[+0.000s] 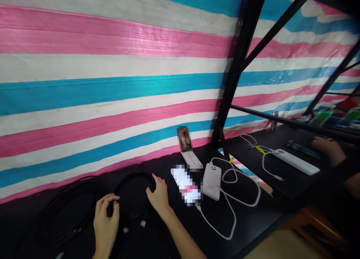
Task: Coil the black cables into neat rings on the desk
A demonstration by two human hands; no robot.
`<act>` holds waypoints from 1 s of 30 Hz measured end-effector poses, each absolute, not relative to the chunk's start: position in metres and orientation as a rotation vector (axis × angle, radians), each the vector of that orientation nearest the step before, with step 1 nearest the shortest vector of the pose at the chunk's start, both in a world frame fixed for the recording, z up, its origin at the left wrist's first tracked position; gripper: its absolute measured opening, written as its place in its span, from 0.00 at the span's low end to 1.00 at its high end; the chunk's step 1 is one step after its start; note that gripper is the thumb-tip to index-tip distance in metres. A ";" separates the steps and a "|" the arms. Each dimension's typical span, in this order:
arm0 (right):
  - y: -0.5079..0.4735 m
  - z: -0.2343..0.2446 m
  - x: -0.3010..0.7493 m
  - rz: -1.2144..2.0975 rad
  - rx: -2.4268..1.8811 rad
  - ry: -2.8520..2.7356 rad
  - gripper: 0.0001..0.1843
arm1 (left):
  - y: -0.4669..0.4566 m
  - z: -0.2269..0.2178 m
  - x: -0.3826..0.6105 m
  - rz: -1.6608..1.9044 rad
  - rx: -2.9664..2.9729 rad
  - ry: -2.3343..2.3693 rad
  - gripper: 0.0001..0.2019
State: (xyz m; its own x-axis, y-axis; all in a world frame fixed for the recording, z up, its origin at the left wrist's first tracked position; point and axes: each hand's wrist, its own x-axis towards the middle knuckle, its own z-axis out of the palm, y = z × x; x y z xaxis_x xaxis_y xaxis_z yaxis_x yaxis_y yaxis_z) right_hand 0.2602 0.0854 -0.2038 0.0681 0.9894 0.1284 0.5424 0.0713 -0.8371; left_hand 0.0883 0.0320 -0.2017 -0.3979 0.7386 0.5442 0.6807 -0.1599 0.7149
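A black cable [134, 173] lies wound in a loop on the dark tabletop between my hands. My left hand [106, 218] curls its fingers and thumb round the loop's left side. On the right side, my right hand [159, 194] pinches the same loop between thumb and fingers. Two pale plugs show below the coil, the clearer one a white plug [143, 223]. Farther left rests a larger coil of black cable [77, 229], its outline dim against the black surface.
Right of my hands lie a lit phone [185, 185], a white power bank [212, 182] with white cables, and a small blurred stand [191, 159]. A black metal frame [229, 86] rises behind. Beyond it are another white power bank [296, 162] and another person's hand [327, 148].
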 end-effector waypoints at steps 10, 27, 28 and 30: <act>0.086 -0.204 0.260 0.665 -1.511 -1.588 0.30 | 0.030 -0.201 0.096 1.672 1.761 1.932 0.08; 0.083 -0.204 0.261 0.606 -1.436 -1.585 0.26 | 0.028 -0.204 0.094 1.729 1.829 1.887 0.07; 0.083 -0.204 0.261 0.603 -1.431 -1.581 0.25 | 0.028 -0.205 0.093 1.731 1.820 1.884 0.07; 0.083 -0.204 0.261 0.598 -1.425 -1.571 0.24 | 0.028 -0.205 0.093 1.730 1.818 1.877 0.07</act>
State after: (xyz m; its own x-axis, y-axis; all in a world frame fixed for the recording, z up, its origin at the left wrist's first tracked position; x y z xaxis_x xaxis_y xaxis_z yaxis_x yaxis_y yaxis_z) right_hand 0.2610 0.0831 -0.2044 0.0743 0.9524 0.2958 0.5145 0.2175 -0.8294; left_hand 0.0932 0.0279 -0.2050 -0.3270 0.6995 0.6355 0.6903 -0.2824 0.6661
